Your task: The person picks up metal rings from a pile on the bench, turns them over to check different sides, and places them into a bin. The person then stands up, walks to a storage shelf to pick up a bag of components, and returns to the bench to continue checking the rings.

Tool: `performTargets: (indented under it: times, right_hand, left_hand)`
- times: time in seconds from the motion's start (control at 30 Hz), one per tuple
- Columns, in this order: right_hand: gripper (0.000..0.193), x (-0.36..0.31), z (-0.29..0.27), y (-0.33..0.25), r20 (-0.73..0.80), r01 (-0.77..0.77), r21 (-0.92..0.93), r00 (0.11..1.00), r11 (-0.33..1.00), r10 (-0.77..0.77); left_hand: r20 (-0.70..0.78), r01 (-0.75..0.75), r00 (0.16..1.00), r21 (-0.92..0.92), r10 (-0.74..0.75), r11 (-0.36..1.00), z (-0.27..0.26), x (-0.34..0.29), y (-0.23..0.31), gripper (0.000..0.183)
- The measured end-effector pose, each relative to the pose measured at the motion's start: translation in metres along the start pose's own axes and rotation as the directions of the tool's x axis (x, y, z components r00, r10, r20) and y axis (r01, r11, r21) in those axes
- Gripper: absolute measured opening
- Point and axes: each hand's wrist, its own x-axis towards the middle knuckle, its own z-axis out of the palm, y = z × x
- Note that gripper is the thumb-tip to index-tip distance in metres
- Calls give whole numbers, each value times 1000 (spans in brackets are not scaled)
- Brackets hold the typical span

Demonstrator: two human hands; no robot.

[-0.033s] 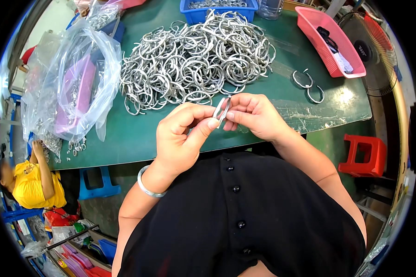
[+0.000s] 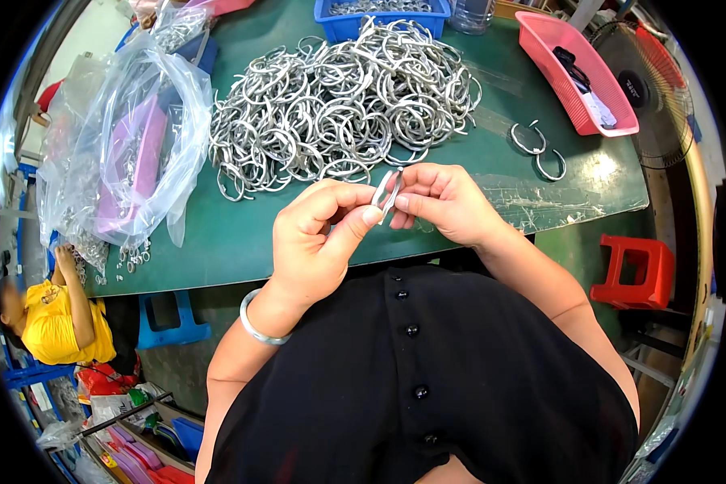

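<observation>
Between the fingertips of both hands I hold a silvery metal bangle (image 2: 389,196), seen nearly edge-on just past the table's near edge. My left hand (image 2: 319,230) pinches its left side with thumb and forefinger. My right hand (image 2: 448,202) pinches the opposite side, its other fingers curled; they partly hide the bangle. Just beyond my hands a big heap of similar bangles (image 2: 339,113) lies tangled on the green table (image 2: 492,189). Two loose bangles with gaps, one (image 2: 528,139) and another (image 2: 551,166), lie to the right of the heap.
A clear plastic bag (image 2: 189,137) surrounds a purple tray (image 2: 133,161) at left, beside small scattered rings. A pink basket (image 2: 540,60) holds black-handled scissors. Behind the heap stands a blue bin (image 2: 339,28). A red stool (image 2: 633,270) is at right; a person in yellow (image 2: 64,327) works at left.
</observation>
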Motion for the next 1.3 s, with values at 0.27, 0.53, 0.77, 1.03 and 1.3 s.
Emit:
performTargets:
  times: [0.27, 0.53, 0.77, 1.03, 1.3]
  right_hand:
    - [16, 6, -4, 9, 63, -25, -81, 998, 996, 30]
    - [16, 28, -17, -7, -113, 180, -734, 919, 655, -379]
    - [8, 61, -27, -22, 87, 160, -986, 740, 49, -667]
    - [9, 81, -25, -19, 250, 124, -959, 791, -254, -559]
    - [5, 80, -27, -22, 317, 239, -948, 780, -212, -539]
  left_hand:
    - [-26, 206, 977, -163, -213, 965, -19, -5, 2, 8]
    - [-490, -65, 804, 491, 338, 869, -143, 22, -6, 8]
    - [-399, 280, 832, 902, 385, 330, -213, 23, -29, 18]
    - [-364, 72, 869, 763, 335, 642, -132, 11, -32, 12]
    - [-210, 12, 971, 507, 110, 862, -59, -8, -47, 7]
